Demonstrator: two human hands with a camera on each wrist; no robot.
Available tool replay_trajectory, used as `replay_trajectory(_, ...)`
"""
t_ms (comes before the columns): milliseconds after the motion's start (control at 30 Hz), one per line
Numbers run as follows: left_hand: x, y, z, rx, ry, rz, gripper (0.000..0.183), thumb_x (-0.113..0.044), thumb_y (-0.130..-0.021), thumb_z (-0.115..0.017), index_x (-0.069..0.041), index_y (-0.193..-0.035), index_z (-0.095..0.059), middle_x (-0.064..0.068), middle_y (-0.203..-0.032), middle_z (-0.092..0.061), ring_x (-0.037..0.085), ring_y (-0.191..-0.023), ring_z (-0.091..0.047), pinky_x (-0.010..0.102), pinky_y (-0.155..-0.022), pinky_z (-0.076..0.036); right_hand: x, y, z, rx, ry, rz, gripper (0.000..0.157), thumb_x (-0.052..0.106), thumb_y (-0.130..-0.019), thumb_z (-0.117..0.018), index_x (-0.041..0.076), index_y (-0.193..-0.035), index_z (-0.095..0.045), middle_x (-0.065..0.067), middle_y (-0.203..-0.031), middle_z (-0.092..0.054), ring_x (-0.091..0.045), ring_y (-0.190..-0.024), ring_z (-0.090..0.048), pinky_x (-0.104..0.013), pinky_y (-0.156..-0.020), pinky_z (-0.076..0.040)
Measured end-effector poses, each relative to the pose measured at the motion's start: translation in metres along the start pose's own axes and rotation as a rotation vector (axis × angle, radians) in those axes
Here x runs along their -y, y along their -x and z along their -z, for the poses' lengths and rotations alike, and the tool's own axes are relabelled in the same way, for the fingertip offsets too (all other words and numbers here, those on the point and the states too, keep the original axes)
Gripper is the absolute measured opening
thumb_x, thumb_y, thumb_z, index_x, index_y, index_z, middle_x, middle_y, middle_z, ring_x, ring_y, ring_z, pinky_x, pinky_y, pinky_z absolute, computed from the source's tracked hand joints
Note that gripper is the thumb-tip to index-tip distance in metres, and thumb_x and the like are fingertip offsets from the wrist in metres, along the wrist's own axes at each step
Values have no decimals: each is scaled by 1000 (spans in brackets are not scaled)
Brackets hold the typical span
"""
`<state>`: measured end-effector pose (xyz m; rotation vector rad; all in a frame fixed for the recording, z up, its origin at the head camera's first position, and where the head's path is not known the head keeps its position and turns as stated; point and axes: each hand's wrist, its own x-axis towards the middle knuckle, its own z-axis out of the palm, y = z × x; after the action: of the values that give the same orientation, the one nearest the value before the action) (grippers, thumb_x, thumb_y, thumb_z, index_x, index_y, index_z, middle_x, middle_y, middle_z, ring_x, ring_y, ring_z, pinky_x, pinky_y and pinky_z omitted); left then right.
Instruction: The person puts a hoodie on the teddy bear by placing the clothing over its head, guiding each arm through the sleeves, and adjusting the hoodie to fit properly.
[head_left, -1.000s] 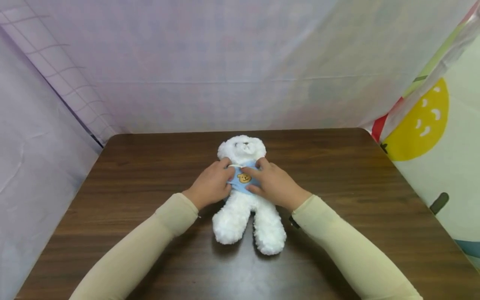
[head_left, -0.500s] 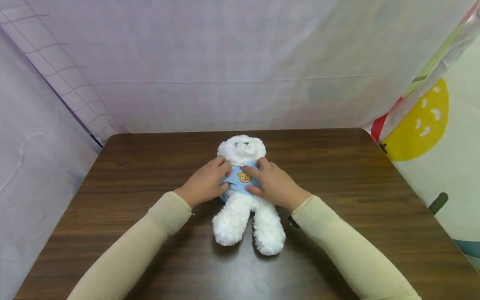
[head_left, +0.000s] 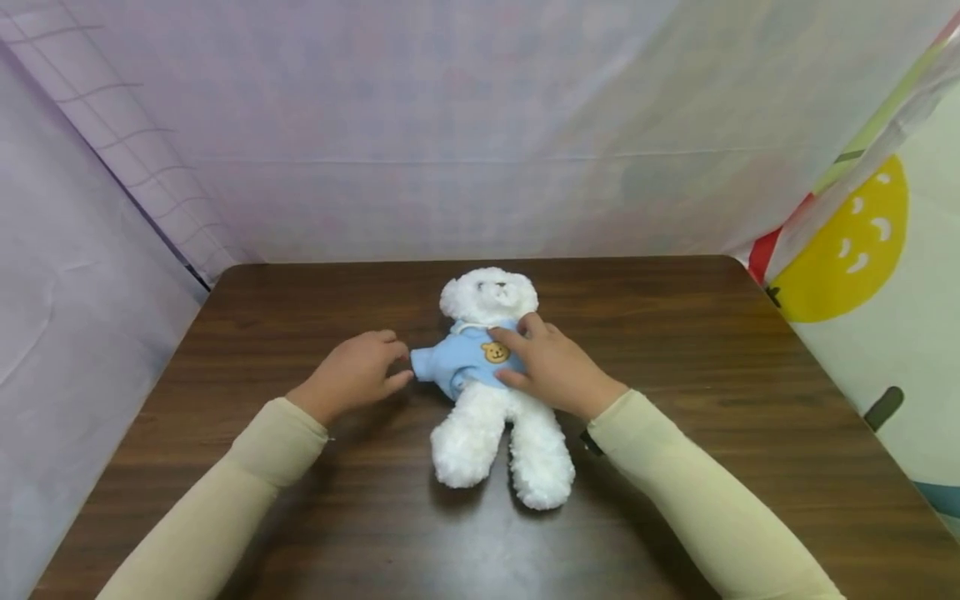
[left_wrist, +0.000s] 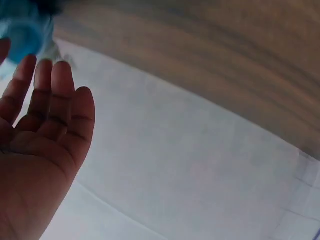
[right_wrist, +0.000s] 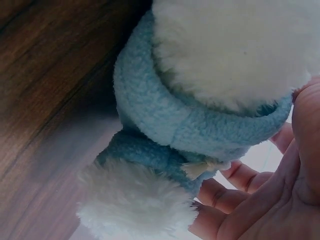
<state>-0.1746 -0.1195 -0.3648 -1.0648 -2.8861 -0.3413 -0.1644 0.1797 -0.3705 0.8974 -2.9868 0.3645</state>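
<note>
A white plush teddy bear (head_left: 487, 296) lies on its back, head toward the far edge. It wears a light blue shirt (head_left: 457, 354) with a small bear face on the chest. My right hand (head_left: 558, 367) holds the bear's right-hand side through the shirt; its fingers curl around that side in the right wrist view, near a white paw (right_wrist: 137, 200). My left hand (head_left: 356, 375) is just left of the outstretched blue sleeve (head_left: 423, 364), apart from it, fingers relaxed and holding nothing. No paw shows at that sleeve's end in the head view.
The bear lies on a dark brown wooden table (head_left: 300, 300) with rounded far corners. A pale cloth (head_left: 450, 125) hangs behind it, and a printed cloth with a yellow fruit shape (head_left: 855, 250) hangs at the right.
My left hand has let go of the shirt and moved left. The left sleeve, earlier covered by that hand, now sticks out sideways. The right hand has stayed on the bear.
</note>
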Motion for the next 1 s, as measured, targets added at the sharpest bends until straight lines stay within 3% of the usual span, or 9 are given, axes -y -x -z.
replay_trajectory(100,-4,0,-8,-6,-16,-51,21,-18,-91,-73,-4,-107,-71,5,-88,-60,20,-77,-59,37,-70,-52,0,0,0,2,-8,-6,60,44,-98,-61,20,-151,-45,-15,-117,-48,-26,-90,-51,-37,-71,-48)
replay_trajectory(233,-12,-2,-16,-133,7,-98,26,-3,-89,-70,-3,-114,-69,7,-95,-63,23,-85,-62,37,-75,-53,1,0,-1,0,-13,-14,60,44,-98,-60,20,-150,-45,-14,-116,-48,-27,-92,-52,-37,-72,-48)
replay_trajectory(367,-19,-5,-19,-231,33,-133,26,6,-86,-66,-1,-111,-70,7,-95,-65,25,-89,-62,37,-78,-53,2,0,-2,-5,-5,-21,59,44,-98,-61,20,-150,-46,-15,-116,-47,-27,-92,-52,-37,-71,-49)
replay_trajectory(567,-24,-7,-24,-247,64,-134,22,-1,-86,-74,-2,-107,-71,6,-93,-68,23,-86,-65,38,-78,-53,3,0,-4,-12,10,-22,59,45,-98,-60,20,-150,-46,-14,-115,-47,-27,-90,-51,-37,-70,-48)
replay_trajectory(767,-28,-9,-24,-262,58,-150,9,-17,-84,-80,-13,-87,-73,-3,-81,-67,15,-72,-63,36,-67,-51,3,1,-5,-11,12,-29,60,45,-98,-60,20,-150,-46,-14,-114,-47,-26,-89,-50,-36,-68,-48)
replay_trajectory(867,-30,-9,-25,-280,64,-179,6,-15,-86,-78,-14,-85,-73,-4,-77,-61,14,-66,-59,35,-63,-48,4,0,-5,-6,12,-34,60,45,-98,-60,20,-150,-45,-14,-115,-46,-27,-90,-50,-36,-69,-48)
replay_trajectory(1000,-30,-8,-27,-320,70,-202,9,-6,-86,-76,-11,-92,-72,-1,-82,-60,16,-70,-59,36,-66,-49,4,0,-3,-12,10,-36,60,44,-98,-60,18,-150,-46,-16,-115,-46,-28,-90,-51,-38,-70,-48)
